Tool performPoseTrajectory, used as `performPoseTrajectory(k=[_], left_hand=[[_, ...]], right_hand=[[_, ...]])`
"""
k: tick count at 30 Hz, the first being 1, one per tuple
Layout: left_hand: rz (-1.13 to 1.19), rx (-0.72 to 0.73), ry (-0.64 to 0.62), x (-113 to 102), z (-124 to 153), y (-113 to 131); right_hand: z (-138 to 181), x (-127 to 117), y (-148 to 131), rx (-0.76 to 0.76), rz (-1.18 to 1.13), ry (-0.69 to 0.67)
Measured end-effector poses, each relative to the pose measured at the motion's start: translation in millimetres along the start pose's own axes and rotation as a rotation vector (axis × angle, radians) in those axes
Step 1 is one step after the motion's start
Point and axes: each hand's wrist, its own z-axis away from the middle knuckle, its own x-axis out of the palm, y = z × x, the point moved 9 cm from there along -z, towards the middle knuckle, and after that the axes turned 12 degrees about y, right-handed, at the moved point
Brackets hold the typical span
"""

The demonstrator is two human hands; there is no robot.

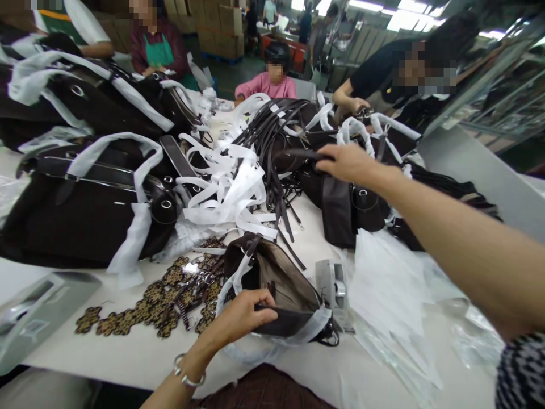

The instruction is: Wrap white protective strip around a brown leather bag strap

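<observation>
In front of me an unzipped dark brown handbag lies with its beige lining showing. My left hand pinches its near rim between thumb and fingers. White wrapping covers the bag's handles. Farther out, my right hand is closed on the end of a dark strap, beside a heap of similar straps. Left of the handbag are several leopard-print flower-shaped charms. A tape dispenser stands just right of the bag.
Large dark bags with wrapped handles crowd the left side. White paper strips are heaped mid-table, and white sheets lie at right. Another dispenser sits front left. Across the table, a person in pink and others are at work.
</observation>
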Motion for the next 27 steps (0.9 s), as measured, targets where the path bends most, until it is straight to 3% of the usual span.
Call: performPoseTrajectory(k=[3,5,10,12,15,17,19,21,22,23,24,26,27], left_hand=[[-0.192,0.174,0.148,-8.6,-14.4,13.5],[-0.358,0.302,0.237,-15.0,-26.7,20.3],[-0.506,0.413,0.316,-21.9,-64.2,19.2],[-0.518,0.421,0.345,-22.3,-76.2,21.6],[-0.397,0.462,0.381,-30.0,-85.5,34.7],[-0.291,0.493,0.508,-57.1,-87.2,43.8],[-0.278,0.451,0.801,-108.4,-85.6,41.7],[-0.350,0.281,1.098,-164.6,-82.3,24.4],[-0.387,0.162,1.159,-187.1,-83.6,11.8],[-0.411,0.041,1.159,-204.7,-86.5,-2.0],[-0.417,-0.078,1.082,-215.4,-91.7,-17.4],[-0.431,-0.154,1.022,-229.7,-89.6,-33.1],[-0.435,-0.171,1.015,-233.3,-85.4,-38.5]], right_hand=[[46.8,81.6,-8.3,-0.028,0.108,-0.259],[86.4,108.2,-26.7,-0.071,0.058,-0.334],[201.6,108.9,-91.3,-0.145,-0.363,-0.432],[239.4,108.2,-96.3,-0.122,-0.362,-0.442],[272.4,114.3,-86.0,-0.100,-0.269,-0.350],[281.9,122.3,-75.6,-0.078,-0.211,-0.265],[285.1,129.8,-68.2,-0.058,-0.176,-0.177],[286.2,135.0,-63.8,-0.050,-0.160,-0.098],[287.0,136.4,-62.0,-0.055,-0.159,-0.060],[288.0,136.1,-59.8,-0.065,-0.163,-0.010],[289.4,136.0,-57.3,-0.084,-0.177,0.034],[289.0,133.3,-48.0,-0.113,-0.239,0.165],[285.6,139.5,-43.3,-0.119,-0.288,0.158]])
